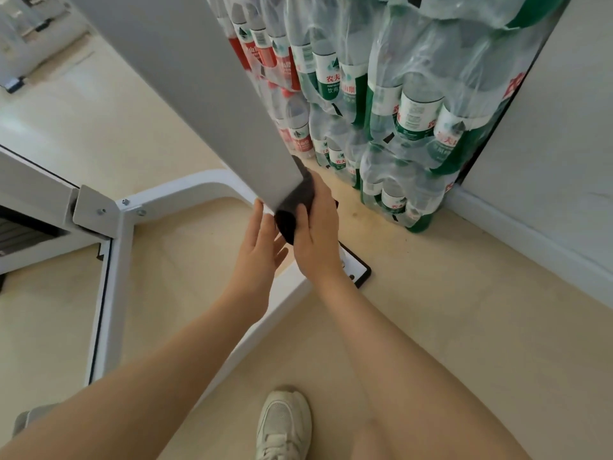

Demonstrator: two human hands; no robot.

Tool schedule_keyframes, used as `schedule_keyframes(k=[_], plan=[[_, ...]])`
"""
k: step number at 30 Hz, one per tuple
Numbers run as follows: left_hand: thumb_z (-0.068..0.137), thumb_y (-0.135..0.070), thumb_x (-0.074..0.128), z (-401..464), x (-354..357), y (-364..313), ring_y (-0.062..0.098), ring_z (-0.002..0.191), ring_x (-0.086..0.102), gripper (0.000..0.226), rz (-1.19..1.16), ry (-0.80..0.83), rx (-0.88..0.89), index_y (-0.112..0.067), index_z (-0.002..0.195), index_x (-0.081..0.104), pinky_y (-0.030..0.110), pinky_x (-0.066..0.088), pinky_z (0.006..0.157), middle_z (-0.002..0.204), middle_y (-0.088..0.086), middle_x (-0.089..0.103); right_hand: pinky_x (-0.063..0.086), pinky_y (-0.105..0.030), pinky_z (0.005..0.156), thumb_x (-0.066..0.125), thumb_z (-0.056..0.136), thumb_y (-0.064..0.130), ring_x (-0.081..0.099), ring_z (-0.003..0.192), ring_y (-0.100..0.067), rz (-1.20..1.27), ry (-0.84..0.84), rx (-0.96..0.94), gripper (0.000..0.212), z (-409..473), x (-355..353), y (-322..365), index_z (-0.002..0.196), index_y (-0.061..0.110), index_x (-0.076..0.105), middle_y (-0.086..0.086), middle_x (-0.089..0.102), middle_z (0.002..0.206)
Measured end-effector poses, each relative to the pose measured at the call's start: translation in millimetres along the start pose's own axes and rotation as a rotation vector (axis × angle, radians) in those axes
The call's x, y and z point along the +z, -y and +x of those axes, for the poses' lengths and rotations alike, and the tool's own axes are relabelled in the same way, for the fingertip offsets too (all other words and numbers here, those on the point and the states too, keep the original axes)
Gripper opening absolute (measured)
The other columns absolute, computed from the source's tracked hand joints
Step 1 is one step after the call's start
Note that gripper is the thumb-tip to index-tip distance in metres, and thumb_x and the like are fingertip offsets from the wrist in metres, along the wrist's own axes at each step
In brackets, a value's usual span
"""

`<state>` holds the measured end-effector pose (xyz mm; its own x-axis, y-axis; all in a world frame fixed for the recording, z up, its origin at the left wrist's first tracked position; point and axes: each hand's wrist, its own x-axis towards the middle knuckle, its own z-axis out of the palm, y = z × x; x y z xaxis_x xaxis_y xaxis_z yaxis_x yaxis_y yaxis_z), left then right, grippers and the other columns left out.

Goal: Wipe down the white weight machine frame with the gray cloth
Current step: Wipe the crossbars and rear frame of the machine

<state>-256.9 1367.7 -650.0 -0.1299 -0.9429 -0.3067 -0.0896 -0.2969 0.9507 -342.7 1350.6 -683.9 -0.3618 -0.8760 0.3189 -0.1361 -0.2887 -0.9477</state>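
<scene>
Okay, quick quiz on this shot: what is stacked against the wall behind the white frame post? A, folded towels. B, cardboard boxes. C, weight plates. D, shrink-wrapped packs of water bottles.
D: the packs of water bottles, plastic-wrapped with green and red labels, stand stacked on the floor behind the white frame post, which the right hand wipes with the dark cloth.

Machine frame (pixel 199 94): white. Cloth (pixel 293 207): dark gray, plain. Bottle packs (pixel 381 94): clear plastic, green-and-white and red-and-white labels. Floor (pixel 464 310): beige. Shoe (pixel 283 426): off-white. Foot plate (pixel 360 270): white, black-edged.
</scene>
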Motion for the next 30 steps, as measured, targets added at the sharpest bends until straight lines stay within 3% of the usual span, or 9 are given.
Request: schedule_keyframes(k=[7,10,13,17,19,21,23,26,30], plan=[[0.082,-0.066,0.036,8.2,-14.0,20.2,0.004,0.119,0.052,0.055,0.065,0.010,0.011,-0.057,0.134,0.023,0.031,0.034,0.106,0.135,-0.011,0.051,0.034,-0.047,0.105,0.031,0.097,0.007,0.042,0.124,-0.023,0.149,-0.014,0.536,0.035,-43.6,-8.8,-92.8,0.130,0.017,0.041,-0.006,0.048,0.130],[0.081,-0.067,0.033,10.8,-15.5,20.7,0.000,0.122,0.048,0.049,0.053,0.012,-0.008,-0.063,0.129,0.027,0.032,0.029,0.109,0.131,-0.013,0.054,0.035,-0.045,0.106,0.027,0.099,0.012,0.042,0.124,-0.019,0.264,-0.041,0.642,0.035,-38.8,-6.5,-80.3,0.122,0.030,0.044,-0.003,0.048,0.130],[0.085,-0.065,0.031,10.0,-12.6,18.6,-0.001,0.122,0.047,0.043,0.027,-0.013,-0.031,-0.061,0.128,0.030,0.032,0.029,0.110,0.130,-0.010,0.055,0.036,-0.047,0.105,0.027,0.093,0.023,0.044,0.122,-0.019,0.220,0.000,0.509,0.035,-20.9,-5.6,-39.8,0.118,0.035,0.049,-0.001,0.052,0.127],[0.087,-0.066,0.026,6.9,-10.5,13.9,0.003,0.126,0.044,0.048,-0.004,-0.004,-0.052,-0.055,0.134,0.029,0.034,0.027,0.111,0.135,-0.006,0.052,0.041,-0.030,0.098,0.031,0.092,0.033,0.048,0.111,0.006,0.190,0.109,0.114,0.025,18.0,-10.0,34.1,0.109,0.045,0.045,0.029,0.052,0.110],[0.090,-0.064,0.018,3.2,-11.4,9.1,0.008,0.130,0.039,0.052,-0.009,0.033,-0.076,-0.049,0.139,0.025,0.037,0.025,0.112,0.138,-0.006,0.049,0.043,-0.030,0.095,0.036,0.091,0.034,0.048,0.110,0.003,0.132,0.117,-0.093,0.033,32.5,-9.0,64.9,0.123,0.029,0.043,0.024,0.052,0.113],[0.092,-0.063,0.013,-0.5,-13.2,0.3,0.010,0.134,0.033,0.055,-0.045,0.051,-0.107,-0.043,0.141,0.027,0.040,0.022,0.113,0.144,-0.007,0.040,0.042,-0.038,0.098,0.041,0.090,0.030,0.047,0.118,-0.011,0.105,0.116,-0.204,0.048,37.0,-8.8,79.6,0.135,0.012,0.038,0.005,0.051,0.126],[0.090,-0.065,0.016,-5.6,-16.8,-12.4,0.011,0.136,0.029,0.057,-0.121,0.020,-0.130,-0.041,0.138,0.035,0.041,0.021,0.113,0.150,-0.014,0.027,0.038,-0.037,0.104,0.043,0.090,0.027,0.042,0.126,-0.012,0.087,0.168,-0.207,0.052,32.5,-12.9,75.7,0.140,0.017,0.031,0.005,0.045,0.135],[0.091,-0.059,0.026,-19.6,-20.2,-36.8,0.010,0.129,0.036,0.039,-0.178,-0.046,-0.035,-0.049,0.125,0.042,0.037,0.029,0.107,0.148,-0.019,0.026,0.036,-0.012,0.097,0.043,0.092,0.020,0.042,0.115,0.011,0.065,0.281,-0.055,0.045,19.9,-25.3,59.8,0.130,0.039,0.028,0.027,0.042,0.123],[0.092,-0.049,0.035,-42.8,-17.4,-81.8,-0.002,0.120,0.044,0.024,-0.179,-0.110,0.197,-0.063,0.108,0.048,0.028,0.038,0.098,0.136,-0.029,0.037,0.031,0.004,0.080,0.041,0.094,0.013,0.043,0.098,0.018,-0.002,0.275,0.018,0.042,21.7,-27.1,86.5,0.134,0.024,0.035,0.026,0.045,0.113]])
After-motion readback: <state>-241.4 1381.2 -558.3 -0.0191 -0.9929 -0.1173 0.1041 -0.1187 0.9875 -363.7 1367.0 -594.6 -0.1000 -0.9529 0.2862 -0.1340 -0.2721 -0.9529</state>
